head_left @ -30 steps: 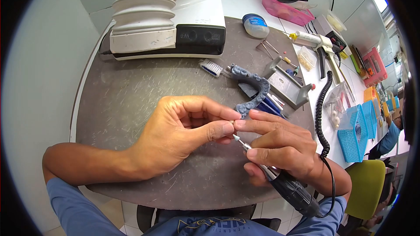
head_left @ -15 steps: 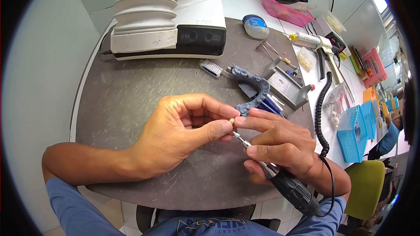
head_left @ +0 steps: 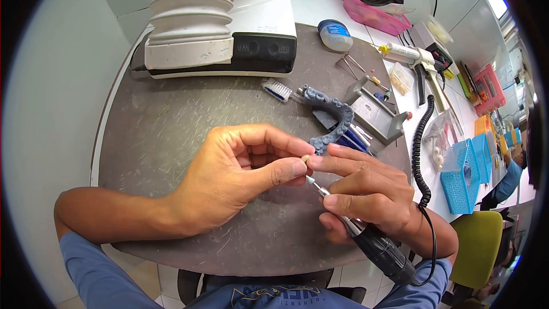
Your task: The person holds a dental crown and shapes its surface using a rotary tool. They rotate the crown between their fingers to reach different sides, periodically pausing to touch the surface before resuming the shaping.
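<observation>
Between the thumb and fingertips of my left hand is a small cream dental crown, mostly covered by the fingers. My right hand grips a black and silver rotary handpiece like a pen. Its pale, pointed polishing tip sits just below the crown, apart from it. My right index fingertip touches the crown's right side. Behind the hands lies a grey dental arch model, partly over a blue object and some slim tools.
A white suction unit with a ribbed hose stands at the back. Near the model are a brush, a grey metal stand and a lidded jar. The handpiece's coiled cord runs along the right; blue baskets stand beyond.
The crown has turned slightly in my fingertips, and the handpiece tip has shifted a little downward, away from it. Both hands otherwise stay in nearly the same place.
</observation>
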Demonstrator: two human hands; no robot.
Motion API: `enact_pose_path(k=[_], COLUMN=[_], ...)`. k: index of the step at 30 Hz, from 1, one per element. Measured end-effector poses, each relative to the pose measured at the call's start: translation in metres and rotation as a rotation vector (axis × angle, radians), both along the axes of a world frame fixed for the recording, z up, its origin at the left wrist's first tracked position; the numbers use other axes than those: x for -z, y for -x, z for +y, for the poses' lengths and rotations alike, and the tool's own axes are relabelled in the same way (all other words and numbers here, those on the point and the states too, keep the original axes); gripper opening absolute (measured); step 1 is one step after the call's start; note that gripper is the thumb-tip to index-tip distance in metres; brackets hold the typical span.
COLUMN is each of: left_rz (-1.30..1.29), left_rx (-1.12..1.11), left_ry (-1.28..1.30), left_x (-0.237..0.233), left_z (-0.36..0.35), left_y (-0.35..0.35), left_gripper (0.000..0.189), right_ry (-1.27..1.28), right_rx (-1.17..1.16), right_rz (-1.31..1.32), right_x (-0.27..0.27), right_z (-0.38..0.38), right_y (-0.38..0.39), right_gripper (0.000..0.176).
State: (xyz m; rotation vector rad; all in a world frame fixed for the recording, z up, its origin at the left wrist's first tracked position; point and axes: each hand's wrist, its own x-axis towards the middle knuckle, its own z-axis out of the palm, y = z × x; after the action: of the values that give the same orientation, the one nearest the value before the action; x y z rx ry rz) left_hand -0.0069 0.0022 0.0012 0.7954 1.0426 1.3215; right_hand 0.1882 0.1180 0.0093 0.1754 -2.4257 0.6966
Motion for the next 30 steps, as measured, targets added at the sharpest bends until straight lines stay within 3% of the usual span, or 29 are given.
enact_pose_path(k=[2, 4, 13, 30], left_rz=[-0.010, -0.020, -0.067, -0.049], left_rx=[-0.002, -0.003, 0.045, 0.085], left_ry=[-0.002, -0.002, -0.006, 0.001], left_x=[0.0002, 0.0009, -0.0002, -0.0022], left_z=[0.0001, 0.0000, 0.0001, 0.0000], left_y=[-0.0003, -0.0004, 0.0010, 0.0007], left_gripper=[0.017, 0.017, 0.016, 0.015], right_ry=[0.003, 0.000, 0.002, 0.024], right_rx=[0.001, 0.020, 0.057, 0.050], right_rz=[-0.002, 0.085, 0.094, 0.075], right_x=[0.0004, 0.0013, 0.0008, 0.0004], right_z=[-0.0005, -0.0018, 0.0041, 0.0019], right_y=[0.0012, 0.0052, 0.0048, 0.0061], right_gripper=[0.037, 0.022, 0.029, 0.027])
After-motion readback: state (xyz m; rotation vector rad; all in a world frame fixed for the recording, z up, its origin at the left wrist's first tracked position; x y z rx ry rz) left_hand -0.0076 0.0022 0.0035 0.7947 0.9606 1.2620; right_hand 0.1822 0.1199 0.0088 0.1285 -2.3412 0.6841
